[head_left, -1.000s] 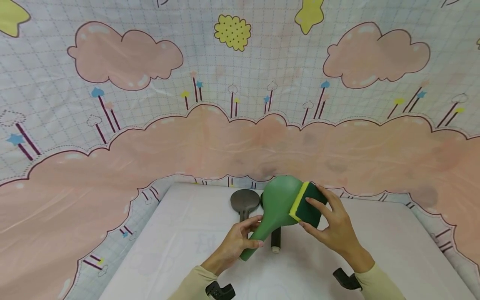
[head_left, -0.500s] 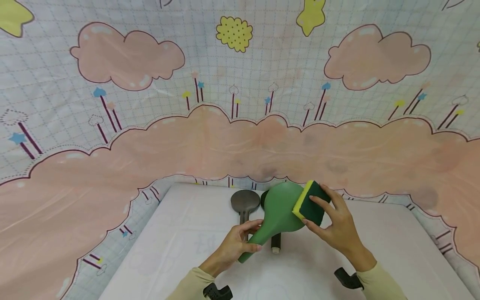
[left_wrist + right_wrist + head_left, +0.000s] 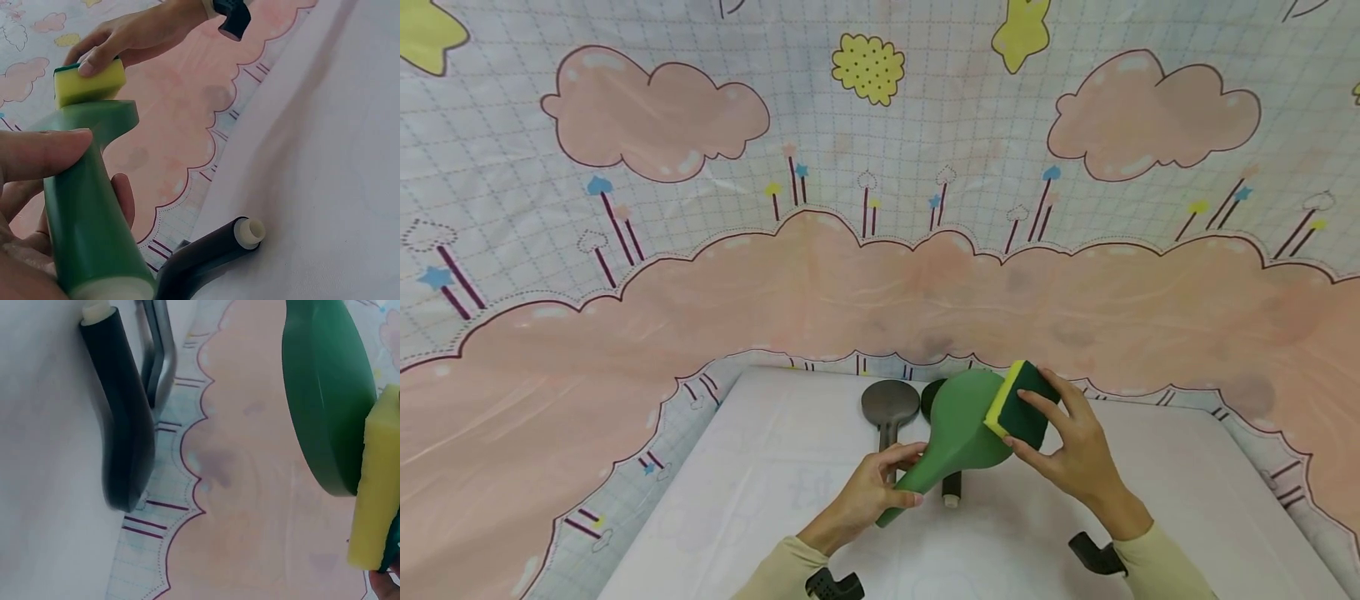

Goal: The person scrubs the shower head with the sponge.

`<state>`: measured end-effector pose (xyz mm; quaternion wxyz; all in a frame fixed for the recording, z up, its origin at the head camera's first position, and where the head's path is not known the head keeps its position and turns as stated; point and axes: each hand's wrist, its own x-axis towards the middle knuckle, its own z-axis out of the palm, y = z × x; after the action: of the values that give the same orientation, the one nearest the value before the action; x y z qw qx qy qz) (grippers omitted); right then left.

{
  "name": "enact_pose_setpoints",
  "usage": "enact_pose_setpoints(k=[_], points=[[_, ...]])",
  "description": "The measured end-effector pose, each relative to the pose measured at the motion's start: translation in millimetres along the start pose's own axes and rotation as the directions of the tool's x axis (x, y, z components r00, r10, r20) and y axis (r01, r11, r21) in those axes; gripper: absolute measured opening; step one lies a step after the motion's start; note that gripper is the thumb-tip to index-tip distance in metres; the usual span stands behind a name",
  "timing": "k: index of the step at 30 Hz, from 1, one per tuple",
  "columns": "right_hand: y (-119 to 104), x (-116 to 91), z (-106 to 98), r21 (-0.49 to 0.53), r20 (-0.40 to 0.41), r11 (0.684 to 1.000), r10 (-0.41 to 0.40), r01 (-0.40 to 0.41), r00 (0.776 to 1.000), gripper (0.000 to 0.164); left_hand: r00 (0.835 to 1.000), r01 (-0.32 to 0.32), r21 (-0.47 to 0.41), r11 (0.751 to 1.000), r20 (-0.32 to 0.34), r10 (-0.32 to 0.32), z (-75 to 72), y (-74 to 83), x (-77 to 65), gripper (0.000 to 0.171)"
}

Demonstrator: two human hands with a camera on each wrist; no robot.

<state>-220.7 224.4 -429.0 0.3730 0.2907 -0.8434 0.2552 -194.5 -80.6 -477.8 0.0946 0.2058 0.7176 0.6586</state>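
Note:
In the head view, my left hand [image 3: 861, 500] grips the handle of a green shower head [image 3: 966, 421], held tilted above the table. My right hand [image 3: 1078, 454] pinches a sponge [image 3: 1022, 421], yellow with a dark green scouring side. The sponge's yellow side touches the right part of the shower head, as the right wrist view also shows with the sponge [image 3: 378, 481] against the green shower head [image 3: 328, 394]. From the left wrist, the thumb lies across the green handle [image 3: 94, 231], whose end is pale.
On the white table [image 3: 737, 500] lie a grey shower head [image 3: 890, 402] and a black shower head [image 3: 952, 489], partly hidden behind the green one. A cloth [image 3: 850, 292] printed with clouds and stars hangs behind the table.
The green shower head has come down a little. The sponge has shifted slightly to the right along it, and both hands keep their hold. In the last half second hardly anything has moved.

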Motion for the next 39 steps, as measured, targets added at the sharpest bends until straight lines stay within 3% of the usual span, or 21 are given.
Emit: enact_pose_setpoints(k=[4,11,20,29,39], points=[[-4.1,-0.7,2.6,0.005,-0.011,1.0,-0.011,0.011,1.0,0.068,1.0,-0.009,-0.007,1.0,0.001,0.009,1.3,-0.5,0.6,0.067],[-11.6,0.7,7.2,0.02,-0.034,0.994,-0.111,0.112,0.993,0.064,1.0,-0.013,-0.002,1.0,-0.004,0.013,5.0,-0.9,3.8,0.068],[-9.9,4.2,2.4,-0.008,-0.02,1.0,-0.024,0.024,1.0,0.071,1.0,-0.004,-0.003,1.0,0.003,0.004,4.4,0.0,1.6,0.068],[-15.7,4.1,9.8,0.0,-0.018,0.992,-0.129,0.129,0.991,0.064,1.0,-0.002,0.005,1.0,-0.011,0.002,6.3,-0.8,2.7,0.067],[-16.0,9.8,5.5,0.009,-0.01,0.998,-0.06,0.06,0.998,0.07,1.0,-0.022,0.068,0.997,0.001,0.022,10.5,2.2,0.2,0.067]])
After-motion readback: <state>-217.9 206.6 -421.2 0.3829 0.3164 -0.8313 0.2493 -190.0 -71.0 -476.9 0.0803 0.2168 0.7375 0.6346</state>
